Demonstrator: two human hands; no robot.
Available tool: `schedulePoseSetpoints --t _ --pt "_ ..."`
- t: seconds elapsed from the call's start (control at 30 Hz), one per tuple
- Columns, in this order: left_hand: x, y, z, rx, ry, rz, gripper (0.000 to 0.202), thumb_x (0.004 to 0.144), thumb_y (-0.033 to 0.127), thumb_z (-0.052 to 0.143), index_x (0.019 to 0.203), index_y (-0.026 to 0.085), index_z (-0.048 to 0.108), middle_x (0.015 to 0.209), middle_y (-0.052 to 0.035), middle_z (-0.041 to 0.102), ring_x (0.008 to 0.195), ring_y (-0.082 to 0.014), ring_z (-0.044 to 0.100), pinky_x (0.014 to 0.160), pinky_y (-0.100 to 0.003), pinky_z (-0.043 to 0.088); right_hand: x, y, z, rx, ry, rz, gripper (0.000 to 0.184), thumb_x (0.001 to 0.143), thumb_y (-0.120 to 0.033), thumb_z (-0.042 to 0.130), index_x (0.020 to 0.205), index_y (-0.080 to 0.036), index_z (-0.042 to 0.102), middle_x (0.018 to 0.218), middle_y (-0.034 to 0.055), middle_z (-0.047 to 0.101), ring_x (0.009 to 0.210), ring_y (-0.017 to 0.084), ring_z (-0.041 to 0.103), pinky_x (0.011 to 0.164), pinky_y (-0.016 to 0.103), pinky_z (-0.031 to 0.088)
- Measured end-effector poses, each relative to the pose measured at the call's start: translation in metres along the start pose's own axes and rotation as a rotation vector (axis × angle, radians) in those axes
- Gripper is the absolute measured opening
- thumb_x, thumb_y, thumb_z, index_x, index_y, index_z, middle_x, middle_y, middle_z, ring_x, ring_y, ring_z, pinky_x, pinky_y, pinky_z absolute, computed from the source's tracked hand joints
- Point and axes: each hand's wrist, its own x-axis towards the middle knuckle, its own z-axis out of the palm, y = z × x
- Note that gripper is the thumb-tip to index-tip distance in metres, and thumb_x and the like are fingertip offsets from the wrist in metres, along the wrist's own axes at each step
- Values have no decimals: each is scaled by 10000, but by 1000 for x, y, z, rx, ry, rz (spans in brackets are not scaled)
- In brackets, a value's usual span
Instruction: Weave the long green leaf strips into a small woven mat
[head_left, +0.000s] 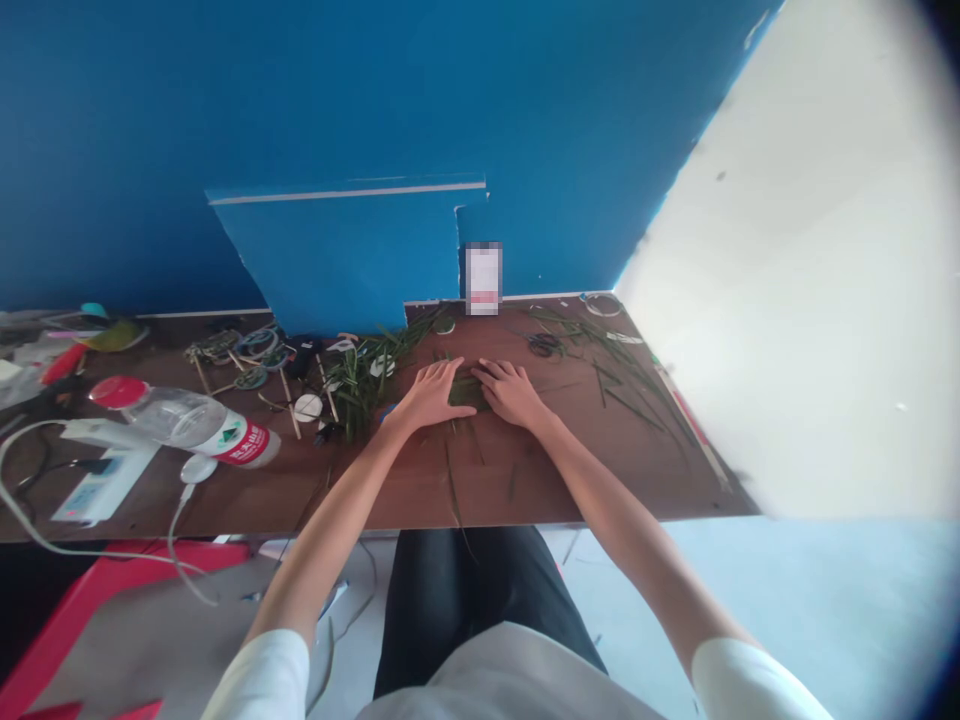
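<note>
Green leaf strips (466, 389) lie mid-worktop (551, 490), between the hands. Left hand (433, 396): grip spread, thumb apart, clasping nothing visible. Right hand (513, 394): palm down, grip closure indeterminable. Light, even pressure should keep strips flat.

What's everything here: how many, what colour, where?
Walls: two, blue behind, white right
Panel: one, blue, back
Blurred rectangle: one, pale, behind hands
Table: one, brown, centre
Leaf strips: many, green, around hands
Scissors, apparently: one, dark, table's right
Hoops and sticks: several, mixed, left
Bottle: one, clear, red-capped, left
Power strip: one, white, left
Cords: several, white, left
Clutter: uncounted, mixed, far left
Pieces: several, red, lower left
Left hand: one, bare, centre
Right hand: one, bare, centre
Arms: two, white-sleeved, lower
Trousers: one, dark, bottom
</note>
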Motion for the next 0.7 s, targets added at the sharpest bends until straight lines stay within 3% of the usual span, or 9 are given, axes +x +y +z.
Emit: schedulePoseSetpoints --t 0.17,0.3,0.4,0.53,0.7 --pt "0 -3 5 -6 -10 -9 1051 748 758 584 1533 196 167 1533 -180 350 1423 -373 307 1133 -518 260 0 -1 0 0 -4 0 476 1007 -292 304 1453 -230 459 1548 80 382 1317 292 377 997 447 368" --pt "-8 -14 -3 -37 -26 5 1033 765 746 582 1539 220 145 1550 -172 323 1457 -358 251 1161 -511 222 0 -1 0 6 8 4 469 1008 -292 315 1446 -228 470 1541 82 394 1312 290 386 1001 449 367" --pt "-22 -28 -13 -39 -30 -38 929 789 723 579 1507 232 251 1564 -149 303 1467 -358 219 1169 -515 217 -1 0 0 28 40 -14 458 1012 -290 315 1434 -226 482 1518 85 427 1308 286 397 996 446 372" --pt "-46 -41 -20 -48 -44 -112 593 891 647 488 1349 269 482 1546 -82 347 1455 -319 260 1172 -516 234 0 -1 0 86 93 -45 439 1022 -294 305 1398 -231 522 1471 88 486 1294 268 427 988 430 380" --pt "-56 -41 -18 -58 -43 -59 616 877 594 557 1393 274 452 1544 -64 370 1469 -302 239 1194 -495 214 1 -7 0 85 110 -163 390 1018 -297 365 1340 -224 573 1416 85 549 1277 255 459 1001 436 359"
